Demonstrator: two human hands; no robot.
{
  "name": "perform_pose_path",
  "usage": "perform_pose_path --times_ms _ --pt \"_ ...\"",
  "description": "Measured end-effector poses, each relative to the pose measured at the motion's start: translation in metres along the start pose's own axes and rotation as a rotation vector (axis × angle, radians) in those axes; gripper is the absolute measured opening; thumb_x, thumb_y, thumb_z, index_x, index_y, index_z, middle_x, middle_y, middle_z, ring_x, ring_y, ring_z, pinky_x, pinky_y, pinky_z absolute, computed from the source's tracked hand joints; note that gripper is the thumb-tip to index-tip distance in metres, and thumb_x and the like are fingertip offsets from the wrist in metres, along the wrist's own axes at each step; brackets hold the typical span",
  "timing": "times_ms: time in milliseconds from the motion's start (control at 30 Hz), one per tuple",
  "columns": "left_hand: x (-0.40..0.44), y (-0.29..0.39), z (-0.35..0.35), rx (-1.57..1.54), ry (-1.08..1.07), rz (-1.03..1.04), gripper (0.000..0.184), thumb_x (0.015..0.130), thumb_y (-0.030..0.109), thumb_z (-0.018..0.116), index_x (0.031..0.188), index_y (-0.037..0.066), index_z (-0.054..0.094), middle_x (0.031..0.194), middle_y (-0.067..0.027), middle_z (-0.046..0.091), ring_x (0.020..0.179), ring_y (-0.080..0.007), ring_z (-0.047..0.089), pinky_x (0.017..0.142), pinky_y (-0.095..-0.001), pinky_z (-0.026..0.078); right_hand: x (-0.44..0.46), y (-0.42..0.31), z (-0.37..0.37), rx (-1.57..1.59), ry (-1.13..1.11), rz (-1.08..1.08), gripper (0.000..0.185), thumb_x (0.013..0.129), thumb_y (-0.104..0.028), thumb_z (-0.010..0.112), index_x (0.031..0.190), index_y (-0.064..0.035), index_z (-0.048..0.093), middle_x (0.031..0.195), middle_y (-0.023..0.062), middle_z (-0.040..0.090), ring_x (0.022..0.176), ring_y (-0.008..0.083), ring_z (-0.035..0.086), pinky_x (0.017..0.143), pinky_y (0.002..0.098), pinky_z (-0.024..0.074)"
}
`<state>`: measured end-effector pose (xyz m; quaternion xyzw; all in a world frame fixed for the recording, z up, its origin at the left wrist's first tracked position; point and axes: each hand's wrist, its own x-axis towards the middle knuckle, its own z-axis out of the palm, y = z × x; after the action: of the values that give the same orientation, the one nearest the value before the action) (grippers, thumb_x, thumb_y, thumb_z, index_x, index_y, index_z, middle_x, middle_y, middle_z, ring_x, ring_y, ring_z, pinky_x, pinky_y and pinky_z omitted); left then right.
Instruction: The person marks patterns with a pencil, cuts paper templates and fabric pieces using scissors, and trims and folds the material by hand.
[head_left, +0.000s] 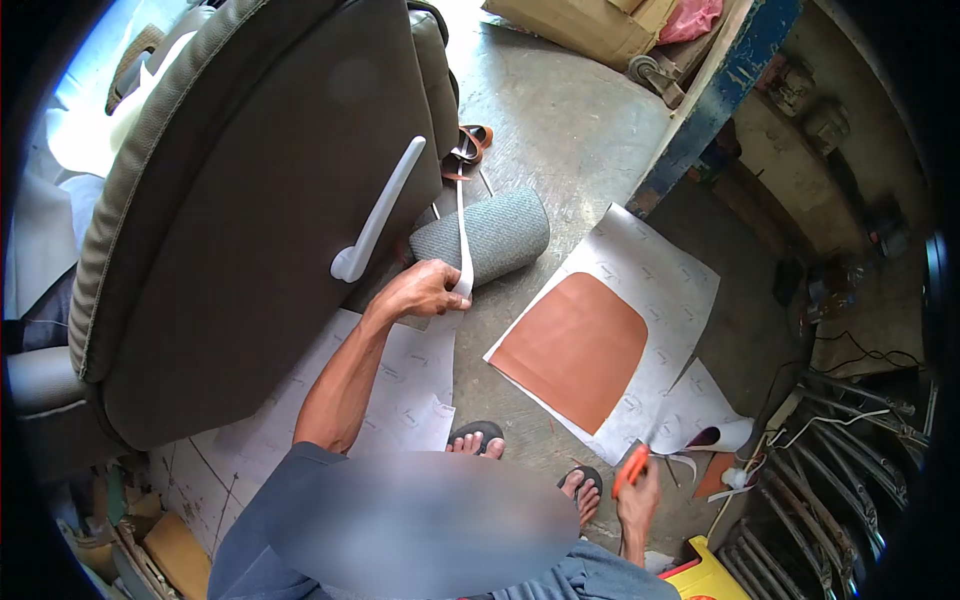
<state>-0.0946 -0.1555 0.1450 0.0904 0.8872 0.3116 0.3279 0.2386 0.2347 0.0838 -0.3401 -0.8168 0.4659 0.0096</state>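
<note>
While pinching a narrow white strip (464, 240) between thumb and fingers, reaches forward with the left hand (425, 290) to the left of the reddish-brown panel (572, 350), with the elbow bent, the forearm slanting away from the body and the wrist turned in towards the panel. Has the strip trailing past a grey textured roll (495, 232), at the panel's far left, towards a brown curl (482, 140). Grips, just on the near side of the panel, an orange-handled tool (631, 468) in the right hand (638, 498), with fingers closed round the handle; cannot tell the kind of blade. Beneath the panel, a white printed sheet (672, 265), curling up at the near right end. Left of the panel, under the left forearm, a second printed sheet (408, 385). Near side of the panel, two sandalled feet (476, 440). Farther left, a dark padded seat (240, 210) with a pale lever (383, 212). Right of the panel, metal frames (832, 480).
</note>
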Motion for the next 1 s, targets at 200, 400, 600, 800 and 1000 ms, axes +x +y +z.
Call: perform_pose_path --times_ms 200,400,600,800,1000 --pt "-0.001 -0.004 -0.003 0.030 -0.040 0.026 0.026 0.085 0.023 0.078 0.097 -0.001 0.074 0.077 -0.0082 0.070 0.071 -0.0158 0.067 0.067 -0.0349 0.052 0.050 -0.136 0.058 -0.522 -0.509 -0.461 0.070 0.070 -0.050 0.087 0.111 0.0010 0.063 0.098 0.0184 0.068 0.094 0.0351 0.068 0.082 0.0430 0.0532" --pt "-0.014 0.003 -0.003 -0.022 -0.037 0.027 0.026 0.083 0.025 0.079 0.090 0.000 0.073 0.072 -0.0074 0.067 0.068 -0.0155 0.062 0.063 -0.0374 0.048 0.097 -0.178 0.176 -0.487 -0.710 -1.052 0.082 0.070 -0.060 0.082 0.123 -0.0020 0.059 0.111 0.0199 0.065 0.106 0.0353 0.064 0.089 0.0446 0.0520" --pt "-0.015 -0.003 -0.008 0.084 0.066 0.073 0.030 0.083 0.028 0.077 0.094 0.000 0.073 0.076 -0.0154 0.070 0.072 -0.0227 0.068 0.068 -0.0414 0.050 0.093 -0.175 0.210 -0.546 -0.892 -0.913 0.066 0.076 -0.064 0.076 0.102 -0.0043 0.065 0.071 0.0184 0.067 0.070 0.0423 0.068 0.064 0.0516 0.0539" --pt "-0.005 0.025 0.002 0.205 0.009 0.185 0.034 0.082 0.030 0.078 0.094 -0.002 0.073 0.081 -0.0206 0.071 0.077 -0.0295 0.070 0.071 -0.0423 0.052 0.066 -0.157 0.176 -0.511 -0.772 -0.815 0.062 0.077 -0.064 0.075 0.093 -0.0055 0.062 0.069 0.0164 0.065 0.066 0.0393 0.067 0.059 0.0497 0.0512" --pt "0.009 0.054 0.017 -0.088 -0.109 0.176 0.039 0.080 0.033 0.077 0.089 -0.004 0.072 0.084 -0.0242 0.070 0.085 -0.0391 0.071 0.076 -0.0472 0.054 0.049 -0.153 0.188 -0.484 -0.753 -0.727 0.058 0.079 -0.058 0.077 0.086 -0.0022 0.063 0.069 0.0205 0.063 0.068 0.0423 0.066 0.062 0.0514 0.0511"
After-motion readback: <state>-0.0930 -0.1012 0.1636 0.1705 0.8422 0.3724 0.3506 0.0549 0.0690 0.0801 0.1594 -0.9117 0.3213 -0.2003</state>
